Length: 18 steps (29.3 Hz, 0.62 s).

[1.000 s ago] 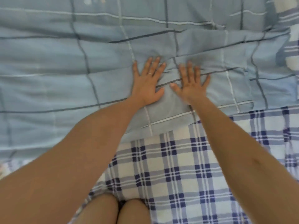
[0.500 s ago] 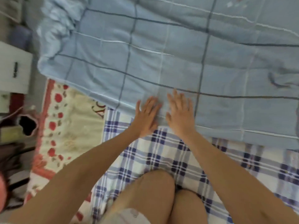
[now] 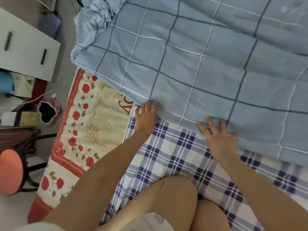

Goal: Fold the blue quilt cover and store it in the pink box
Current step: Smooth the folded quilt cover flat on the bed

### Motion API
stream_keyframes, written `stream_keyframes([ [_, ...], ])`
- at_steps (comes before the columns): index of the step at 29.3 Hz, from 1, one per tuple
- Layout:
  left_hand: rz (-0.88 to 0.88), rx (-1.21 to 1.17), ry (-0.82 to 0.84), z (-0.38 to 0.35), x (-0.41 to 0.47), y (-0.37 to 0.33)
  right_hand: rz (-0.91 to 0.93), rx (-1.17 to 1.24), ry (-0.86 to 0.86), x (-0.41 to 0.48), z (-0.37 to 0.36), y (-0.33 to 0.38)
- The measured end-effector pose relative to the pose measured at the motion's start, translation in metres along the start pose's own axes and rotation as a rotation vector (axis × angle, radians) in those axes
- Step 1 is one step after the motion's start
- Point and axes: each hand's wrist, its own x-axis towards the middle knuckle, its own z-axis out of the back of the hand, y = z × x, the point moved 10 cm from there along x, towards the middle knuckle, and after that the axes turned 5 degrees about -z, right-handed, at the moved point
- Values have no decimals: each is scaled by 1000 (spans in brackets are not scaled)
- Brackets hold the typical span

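Blue quilt cover (image 3: 200,55): spread flat over the far part of the bed, blue with dark and white grid lines. Its near hem runs slantwise from the bed's left edge toward the right edge, and its far-left corner is bunched in folds.
Plaid sheet (image 3: 175,157): white and navy check, bare along the bed's near edge, with the quilt cover lying over it.
Floral mat (image 3: 93,124): cream with red roses and a red border, along the bed's left edge, partly under sheet and quilt cover.
White cabinet (image 3: 25,52): on the floor left of the bed, with two dark handles.
Knees (image 3: 175,194): bare, resting on the plaid sheet at the near edge.
Right hand (image 3: 218,137): fingers released and spread, palm flat on the quilt cover's near hem.
Left hand (image 3: 145,119): fingers extended, grasping nothing, tips touching the hem near the bed's left edge.
Ring (image 3: 147,109): thin band on one left finger.
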Motion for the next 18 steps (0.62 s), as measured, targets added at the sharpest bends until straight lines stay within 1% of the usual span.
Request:
stream_keyframes([
  [2,-29,5,-31,9,8,-4,6,-51,-55,-1,13,-8],
  [3,-72,-17,-33,13,12,-9,-10,-26,-90,-1,18,-13],
  [6,-296,-51,-21,19,18,-36,-91,143,-66,3,12,-37],
  [9,-572,-147,-79,23,8,-73,-23,299,-70,6,10,-42],
  [11,-672,-225,-62,19,-6,-96,18,389,-61,-2,10,-43],
  [13,-695,-280,-66,17,-12,-108,26,433,-65,-6,7,-46],
  [14,-681,-298,-61,16,-13,-111,-1,451,-87,-8,7,-52],
  [16,-619,-345,-75,15,-11,-111,-88,480,-132,-8,5,-67],
  [18,-509,-449,-97,17,-9,-104,-159,483,-155,-6,0,-78],
])
